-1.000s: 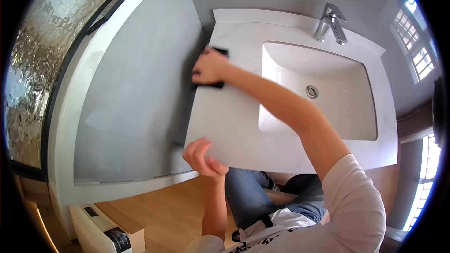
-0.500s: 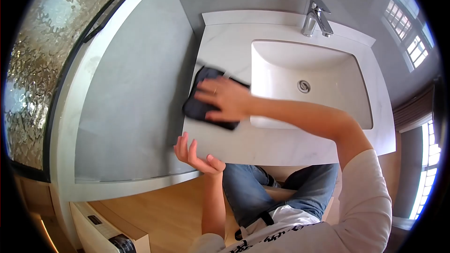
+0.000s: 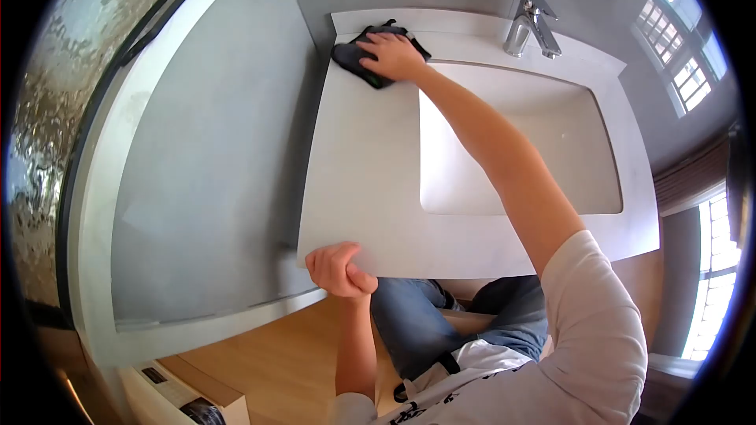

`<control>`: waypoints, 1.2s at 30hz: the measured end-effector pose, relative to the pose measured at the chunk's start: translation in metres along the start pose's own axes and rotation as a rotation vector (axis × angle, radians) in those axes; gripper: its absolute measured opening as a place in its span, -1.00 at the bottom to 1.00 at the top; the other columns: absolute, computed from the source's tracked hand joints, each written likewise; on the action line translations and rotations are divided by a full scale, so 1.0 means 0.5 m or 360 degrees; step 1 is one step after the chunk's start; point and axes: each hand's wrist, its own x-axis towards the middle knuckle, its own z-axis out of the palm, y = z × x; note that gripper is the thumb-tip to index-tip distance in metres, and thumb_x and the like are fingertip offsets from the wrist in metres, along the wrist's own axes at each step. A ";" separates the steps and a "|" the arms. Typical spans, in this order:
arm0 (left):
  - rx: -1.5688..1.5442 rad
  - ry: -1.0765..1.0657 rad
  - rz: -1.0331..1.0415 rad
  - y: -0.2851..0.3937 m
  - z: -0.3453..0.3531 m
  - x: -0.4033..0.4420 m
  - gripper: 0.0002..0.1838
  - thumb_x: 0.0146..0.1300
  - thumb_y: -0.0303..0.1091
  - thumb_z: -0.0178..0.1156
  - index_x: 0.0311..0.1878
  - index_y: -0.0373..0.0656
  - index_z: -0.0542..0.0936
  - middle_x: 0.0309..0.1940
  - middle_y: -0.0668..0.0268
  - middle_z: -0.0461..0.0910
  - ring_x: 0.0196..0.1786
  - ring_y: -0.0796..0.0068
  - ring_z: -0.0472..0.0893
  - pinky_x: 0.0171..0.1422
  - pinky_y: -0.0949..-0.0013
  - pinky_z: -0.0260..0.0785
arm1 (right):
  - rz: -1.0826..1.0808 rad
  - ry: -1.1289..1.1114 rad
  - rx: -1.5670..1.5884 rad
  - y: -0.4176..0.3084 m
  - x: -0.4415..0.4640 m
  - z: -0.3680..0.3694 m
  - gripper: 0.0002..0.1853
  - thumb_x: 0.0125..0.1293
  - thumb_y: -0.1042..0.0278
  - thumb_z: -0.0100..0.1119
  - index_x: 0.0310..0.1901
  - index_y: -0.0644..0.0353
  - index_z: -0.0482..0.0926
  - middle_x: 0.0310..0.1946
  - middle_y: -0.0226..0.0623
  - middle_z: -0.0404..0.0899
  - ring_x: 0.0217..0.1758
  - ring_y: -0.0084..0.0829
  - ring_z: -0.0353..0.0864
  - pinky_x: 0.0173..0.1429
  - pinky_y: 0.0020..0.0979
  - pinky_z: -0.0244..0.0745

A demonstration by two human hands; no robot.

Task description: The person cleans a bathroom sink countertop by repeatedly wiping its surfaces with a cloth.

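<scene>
A dark cloth (image 3: pixel 358 60) lies at the back left corner of the white countertop (image 3: pixel 358 165), against the low backsplash. My right hand (image 3: pixel 394 57) presses flat on it with the fingers spread, and my right forearm reaches across the white sink basin (image 3: pixel 551 142). At the front left corner of the countertop is my left hand (image 3: pixel 341 270), its fingers curled together. Whether those fingers hold anything is hidden.
A chrome faucet (image 3: pixel 532 27) stands behind the basin. Left of the countertop is a grey panel (image 3: pixel 205 165) with a pale frame, beside textured glass (image 3: pixel 59 94). A box (image 3: pixel 197 393) sits on the floor at lower left.
My right hand and the cloth came toward the front, then moved to the back left corner. The fingers of my left hand, spread half a second ago, have curled in.
</scene>
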 end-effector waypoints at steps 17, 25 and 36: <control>-0.0501 -0.0897 -0.0543 0.063 -0.055 0.078 -0.49 0.37 -0.20 0.03 0.35 -0.12 0.41 0.46 0.12 0.26 0.53 0.00 0.15 0.54 -0.06 -0.04 | -0.0504 -0.0310 -0.0050 -0.416 -0.561 -0.185 -0.25 0.24 -0.09 0.16 0.42 0.04 0.28 0.47 0.04 0.15 0.57 -0.09 0.07 0.51 0.10 0.04; 0.0424 -0.1268 -0.0296 0.116 -0.022 0.095 -0.42 0.43 0.03 0.04 0.37 -0.14 0.37 0.46 0.02 0.22 0.53 -0.06 0.13 0.56 -0.27 -0.23 | -0.0051 -0.0181 -0.0333 -0.405 -0.611 -0.183 -0.06 0.14 -0.02 0.30 0.49 0.16 0.12 0.50 0.07 0.06 0.59 -0.06 0.02 0.56 -0.01 0.00; -0.0143 -0.1465 0.0080 0.316 0.064 0.021 -0.28 0.36 0.01 0.14 0.46 -0.17 0.25 0.47 -0.01 0.20 0.52 -0.10 0.16 0.52 -0.23 -0.05 | 0.0336 -0.0133 -0.0179 -0.233 -0.782 -0.310 -0.04 0.02 0.07 0.41 0.45 0.20 0.19 0.49 -0.09 0.15 0.58 -0.18 0.10 0.56 -0.07 0.05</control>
